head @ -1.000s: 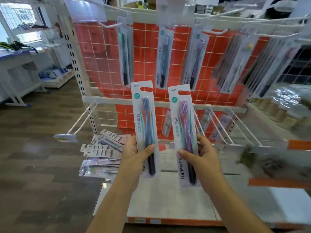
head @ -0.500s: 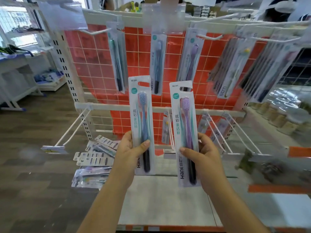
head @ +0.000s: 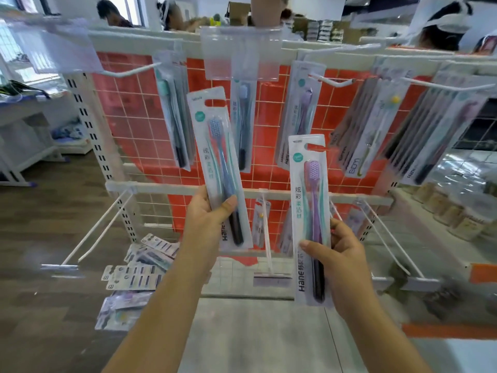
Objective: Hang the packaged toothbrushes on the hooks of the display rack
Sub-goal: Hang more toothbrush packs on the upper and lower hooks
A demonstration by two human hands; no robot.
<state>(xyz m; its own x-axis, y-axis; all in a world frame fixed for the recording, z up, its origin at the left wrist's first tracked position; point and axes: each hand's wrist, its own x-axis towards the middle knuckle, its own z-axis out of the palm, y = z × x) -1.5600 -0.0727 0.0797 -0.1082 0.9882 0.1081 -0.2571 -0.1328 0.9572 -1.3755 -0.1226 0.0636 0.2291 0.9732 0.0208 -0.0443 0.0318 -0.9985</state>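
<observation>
Display rack (head: 250, 189): white frame with a red grid back. We count several upper hooks already loaded with packaged toothbrushes, so part of the hanging looks done.
Upper row (head: 301, 114): hung packs, from a teal one at left to thick bundles at far right.
Lower hooks (head: 387, 238): long white prongs. The left and right ones look bare; a few packs hang further back on the middle ones.
Floor stock (head: 134, 275): a loose pile of packs beside the rack foot, apparently waiting their turn, so we judge plenty remains.
Blue toothbrush pack (head: 220, 168): raised in front of the upper row, tilted a little left, hang-hole near but not on any hook.
Purple toothbrush pack (head: 312, 216): held lower and upright, clear of every hook.
Left hand (head: 207, 219): grasping the blue pack's lower end, thumb across the front.
Right hand (head: 336, 254): grasping the purple pack's lower part likewise.
Progress: mid-task; both held packs are not yet hung.
</observation>
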